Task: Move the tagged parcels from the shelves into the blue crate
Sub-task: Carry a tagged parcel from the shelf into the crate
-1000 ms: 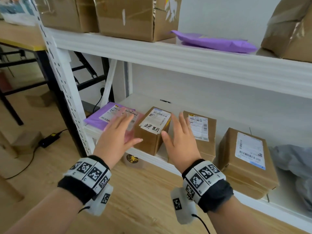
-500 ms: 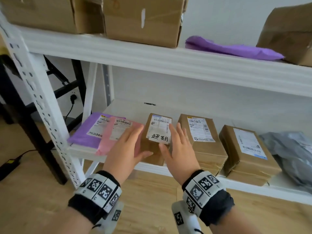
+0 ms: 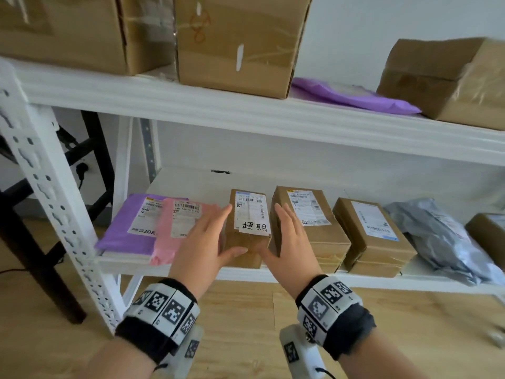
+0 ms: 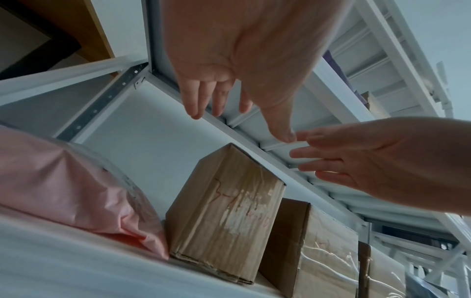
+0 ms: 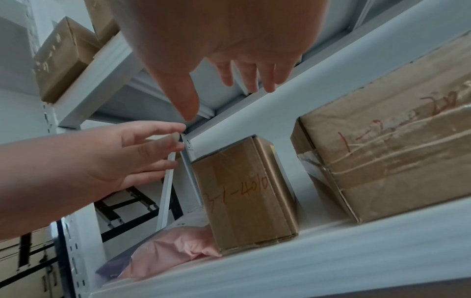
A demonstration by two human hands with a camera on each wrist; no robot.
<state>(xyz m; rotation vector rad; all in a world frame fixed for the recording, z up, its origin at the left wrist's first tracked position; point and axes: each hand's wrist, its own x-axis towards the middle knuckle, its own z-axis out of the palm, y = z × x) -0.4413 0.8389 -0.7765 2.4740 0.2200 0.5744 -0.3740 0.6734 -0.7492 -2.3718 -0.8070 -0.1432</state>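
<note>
A small brown cardboard box (image 3: 250, 225) with a barcode label and a white handwritten tag lies on the lower shelf (image 3: 191, 184). It also shows in the left wrist view (image 4: 229, 211) and the right wrist view (image 5: 244, 193), with red writing on its front face. My left hand (image 3: 210, 233) is beside its left side and my right hand (image 3: 287, 236) beside its right, fingers straight, holding nothing. The wrist views show the left hand (image 4: 242, 70) and right hand (image 5: 216, 50) still short of the box. The blue crate is out of view.
A pink mailer (image 3: 180, 228) and a purple mailer (image 3: 131, 228) lie left of the box. Two larger brown boxes (image 3: 308, 222) (image 3: 374, 236) and a grey bag (image 3: 442, 236) lie to its right. Big cartons (image 3: 235, 42) stand on the upper shelf. A white upright (image 3: 54, 214) stands at the left.
Both hands have moved forward towards the shelf and now flank the tagged box. The head view has come closer and turned to face the shelf more squarely.
</note>
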